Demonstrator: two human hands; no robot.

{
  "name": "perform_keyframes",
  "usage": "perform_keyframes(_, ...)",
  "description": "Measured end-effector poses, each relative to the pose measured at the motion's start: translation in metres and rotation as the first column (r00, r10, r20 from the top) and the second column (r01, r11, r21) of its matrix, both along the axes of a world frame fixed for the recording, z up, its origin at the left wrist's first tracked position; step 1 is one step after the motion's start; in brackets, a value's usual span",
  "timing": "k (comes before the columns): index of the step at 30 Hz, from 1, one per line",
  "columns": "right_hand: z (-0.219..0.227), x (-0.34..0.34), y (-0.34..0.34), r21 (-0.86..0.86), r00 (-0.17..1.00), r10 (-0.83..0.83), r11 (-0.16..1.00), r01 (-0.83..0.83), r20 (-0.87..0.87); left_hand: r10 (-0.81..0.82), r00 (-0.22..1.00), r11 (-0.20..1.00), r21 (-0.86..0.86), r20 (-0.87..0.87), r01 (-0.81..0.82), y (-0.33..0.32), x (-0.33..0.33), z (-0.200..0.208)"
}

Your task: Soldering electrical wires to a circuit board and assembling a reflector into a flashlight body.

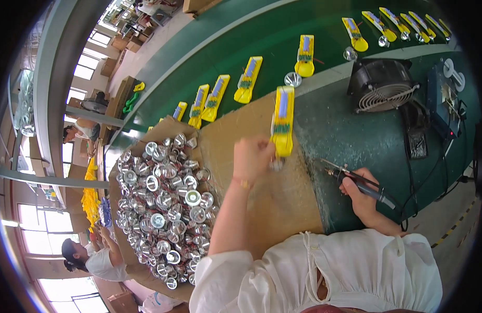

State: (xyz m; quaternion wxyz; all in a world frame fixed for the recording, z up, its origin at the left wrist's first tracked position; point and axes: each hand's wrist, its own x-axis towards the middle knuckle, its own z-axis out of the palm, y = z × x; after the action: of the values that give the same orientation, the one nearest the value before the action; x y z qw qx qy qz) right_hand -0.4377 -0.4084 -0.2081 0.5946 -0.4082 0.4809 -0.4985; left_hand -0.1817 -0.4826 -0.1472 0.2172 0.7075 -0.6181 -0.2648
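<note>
My left hand (pixel 252 159) is closed, its fingertips pinching the lower left edge of a yellow flashlight housing (pixel 282 122). A violet battery cell and a small green circuit board show inside that housing. Just below it, beside my fingers, is a blurred silver reflector (pixel 276 165). My right hand (pixel 360 192) grips a soldering iron (pixel 374 194) with a dark handle, its tip pointing up and left. A thin, dark, tweezer-like tool (pixel 350 172) lies along the iron in the same grip. Brown cardboard (pixel 235 130) lies under my left hand.
Silver reflectors with wires (pixel 165 203) fill a cardboard tray at left. More yellow housings (pixel 248 78) line the green belt (pixel 209 62). A black fan (pixel 382 86), blue soldering station (pixel 442 99) and solder spool (pixel 454 74) stand at right. Another person (pixel 94 258) works at far left.
</note>
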Motion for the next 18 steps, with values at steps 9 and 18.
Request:
perform_keyframes(9,0.003,0.0,0.001,-0.005,0.996,0.015,1.0,-0.016,-0.089,0.025,0.951,0.937,-0.339,0.308,0.085,-0.153,0.055,-0.016)
perform_keyframes(18,-0.004,-0.002,0.0,-0.012,0.997,-0.031,0.999,0.03,-0.069,0.019,0.981,0.956,-0.29,0.194,0.039,0.016,-0.002,-0.012)
